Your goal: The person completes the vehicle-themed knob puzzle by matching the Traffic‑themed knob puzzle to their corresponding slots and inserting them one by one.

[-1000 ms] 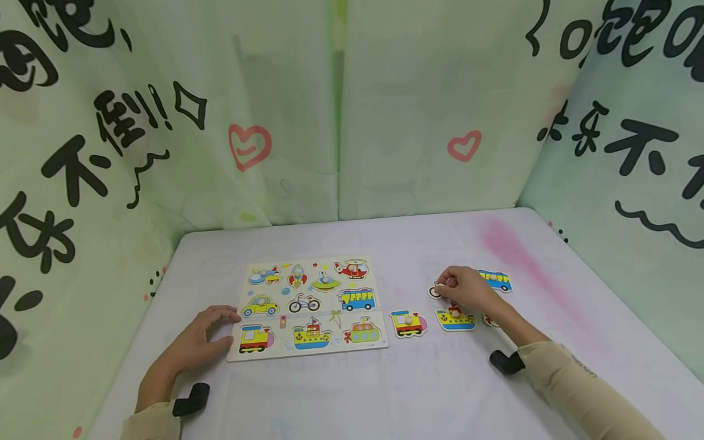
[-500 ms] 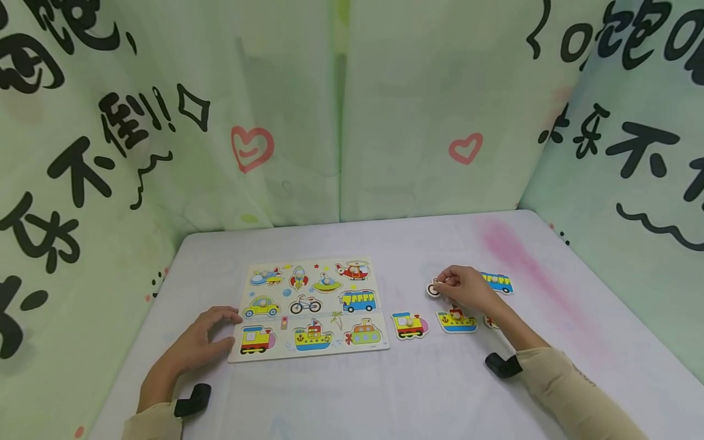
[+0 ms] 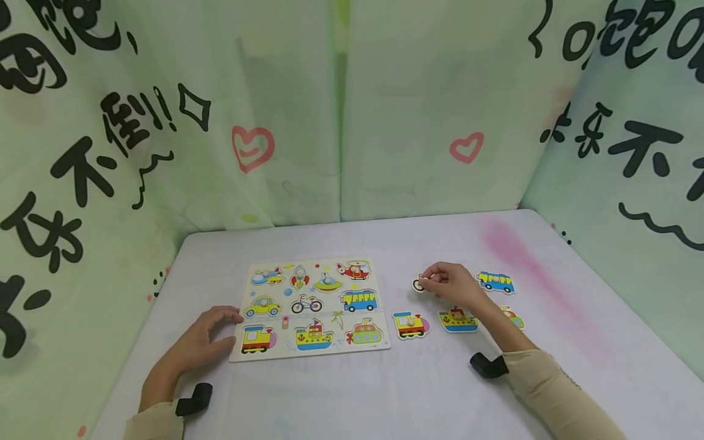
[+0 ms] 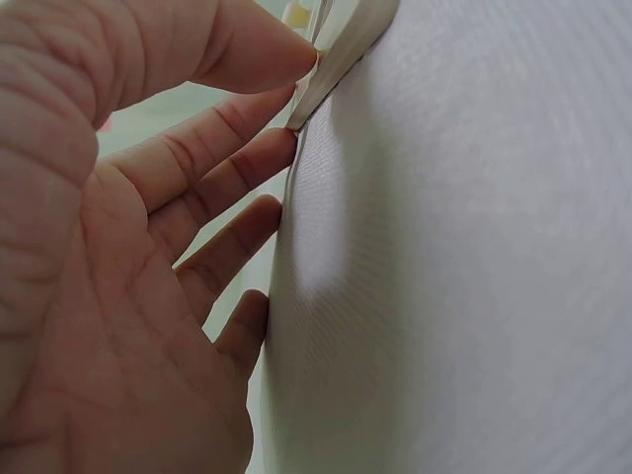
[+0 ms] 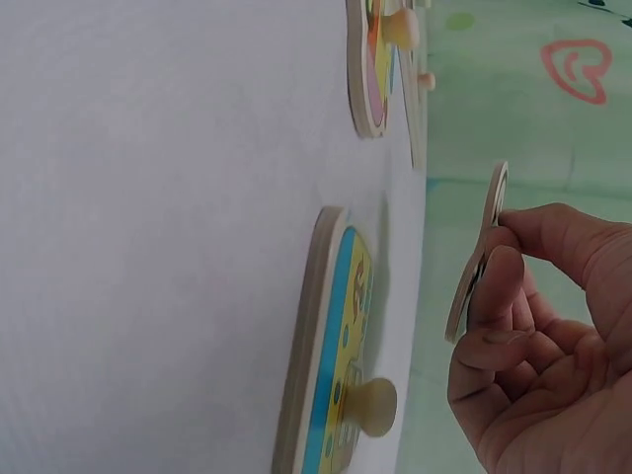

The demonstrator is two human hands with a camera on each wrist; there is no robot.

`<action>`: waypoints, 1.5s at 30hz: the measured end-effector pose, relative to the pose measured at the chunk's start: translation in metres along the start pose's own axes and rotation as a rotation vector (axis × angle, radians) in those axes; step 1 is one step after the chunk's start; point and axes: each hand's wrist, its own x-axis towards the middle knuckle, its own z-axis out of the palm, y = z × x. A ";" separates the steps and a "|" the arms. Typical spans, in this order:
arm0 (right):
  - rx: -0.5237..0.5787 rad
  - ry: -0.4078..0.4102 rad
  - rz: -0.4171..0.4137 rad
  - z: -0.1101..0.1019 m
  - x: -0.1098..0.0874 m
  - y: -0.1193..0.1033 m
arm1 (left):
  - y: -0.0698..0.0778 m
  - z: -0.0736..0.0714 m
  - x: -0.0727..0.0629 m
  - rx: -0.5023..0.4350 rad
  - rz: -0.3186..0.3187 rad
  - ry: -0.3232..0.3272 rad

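Observation:
My right hand (image 3: 453,286) pinches a bicycle puzzle piece (image 3: 418,283) between thumb and fingers, right of the board. The right wrist view shows this thin wooden piece (image 5: 460,304) tilted on edge and raised off the table; the hand hides part of its picture. On the left, my left hand (image 3: 192,347) rests with loosely extended fingers at the left edge of a white vehicle puzzle board (image 3: 332,300). Its thumb (image 4: 272,59) and fingertips touch that edge in the left wrist view. A printed bicycle (image 3: 306,304) shows mid-board.
A train piece (image 3: 410,325) and a boat piece (image 3: 458,321), each with a knob, lie right of the board. Behind the right hand is a bus piece (image 3: 495,282); a submarine piece (image 3: 514,316) is partly covered by the forearm. Printed curtains (image 3: 396,177) surround the white table (image 3: 308,397).
My right hand has moved left with the bicycle piece, toward the board. More of the bus and submarine pieces now shows behind the arm. My left hand stays at the board's edge.

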 end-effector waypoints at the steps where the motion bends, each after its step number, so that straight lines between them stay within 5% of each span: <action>1: 0.011 0.000 0.001 0.001 0.000 -0.002 | 0.000 0.000 0.000 0.001 0.000 0.001; 45: 0.219 -0.141 -0.119 0.075 0.021 -0.076 | 0.006 -0.001 -0.001 0.003 -0.009 -0.005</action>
